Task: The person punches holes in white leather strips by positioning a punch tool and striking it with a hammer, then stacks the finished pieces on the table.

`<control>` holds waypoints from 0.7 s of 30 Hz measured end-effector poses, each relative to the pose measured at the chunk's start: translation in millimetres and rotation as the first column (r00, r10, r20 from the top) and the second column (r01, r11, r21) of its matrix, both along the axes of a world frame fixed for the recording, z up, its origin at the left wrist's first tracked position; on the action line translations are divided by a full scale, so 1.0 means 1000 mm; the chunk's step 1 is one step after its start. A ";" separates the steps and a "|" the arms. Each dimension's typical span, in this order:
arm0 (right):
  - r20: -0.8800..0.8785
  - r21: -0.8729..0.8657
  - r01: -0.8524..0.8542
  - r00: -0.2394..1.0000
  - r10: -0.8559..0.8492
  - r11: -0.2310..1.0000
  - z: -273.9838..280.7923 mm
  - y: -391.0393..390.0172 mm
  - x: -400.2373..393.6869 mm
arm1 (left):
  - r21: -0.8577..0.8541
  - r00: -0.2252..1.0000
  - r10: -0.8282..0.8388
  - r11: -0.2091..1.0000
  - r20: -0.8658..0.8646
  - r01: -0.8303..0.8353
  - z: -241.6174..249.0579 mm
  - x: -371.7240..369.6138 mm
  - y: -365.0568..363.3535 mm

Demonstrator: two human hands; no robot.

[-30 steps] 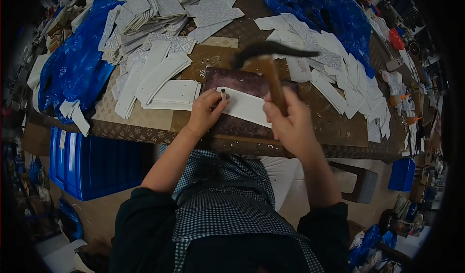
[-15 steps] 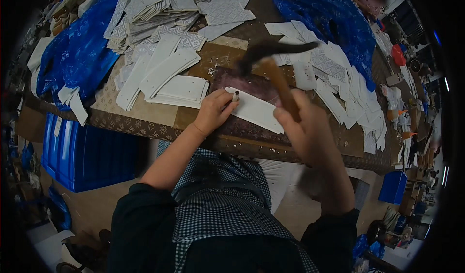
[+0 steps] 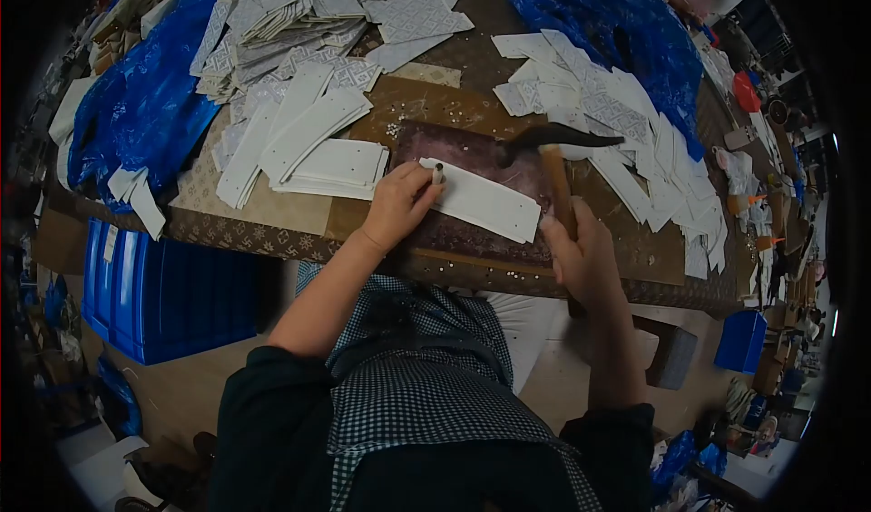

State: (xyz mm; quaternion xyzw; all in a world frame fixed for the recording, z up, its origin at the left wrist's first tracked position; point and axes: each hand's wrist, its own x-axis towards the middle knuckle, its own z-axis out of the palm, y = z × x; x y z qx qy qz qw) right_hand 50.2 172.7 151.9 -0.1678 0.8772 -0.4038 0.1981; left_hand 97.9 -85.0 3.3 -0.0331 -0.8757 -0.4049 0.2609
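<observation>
A long white piece (image 3: 490, 205) lies slanted on a dark reddish board (image 3: 454, 240). My left hand (image 3: 399, 205) rests at its left end, thumb and fingers pinching a small upright punch-like tool (image 3: 438, 174) with a dark top. My right hand (image 3: 588, 256) is wrapped round the wooden handle of a hammer (image 3: 559, 185). The hammer's dark head, with a long curved end, is above the board, right of the punch and apart from it. Stacked white pieces (image 3: 340, 165) lie just left of my left hand.
Patterned pieces (image 3: 308, 13) are heaped at the back left, more white pieces (image 3: 626, 113) at the right. Blue plastic sheets (image 3: 136, 103) lie at both sides. Small white bits (image 3: 445, 117) dot the table. A blue bin (image 3: 172, 294) stands below left, a smaller one (image 3: 740, 341) below right.
The hammer head has moved right and slightly down, and my right hand has come down and to the right. My left hand stays nearly in place on the punch.
</observation>
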 end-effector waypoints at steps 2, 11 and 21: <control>0.104 -0.265 0.181 0.982 -0.159 0.947 -0.031 0.010 -0.001 | 0.059 1.000 -0.013 0.998 0.028 0.011 0.003 0.000 0.002; 0.312 -0.532 0.482 0.876 -0.368 0.696 -0.130 0.011 0.007 | 0.344 0.985 0.036 0.934 0.168 -0.093 -0.002 -0.002 0.001; 0.330 -0.531 0.502 0.865 -0.379 0.682 -0.124 0.011 0.008 | 0.492 0.979 -0.113 0.870 0.170 0.015 0.007 -0.038 0.060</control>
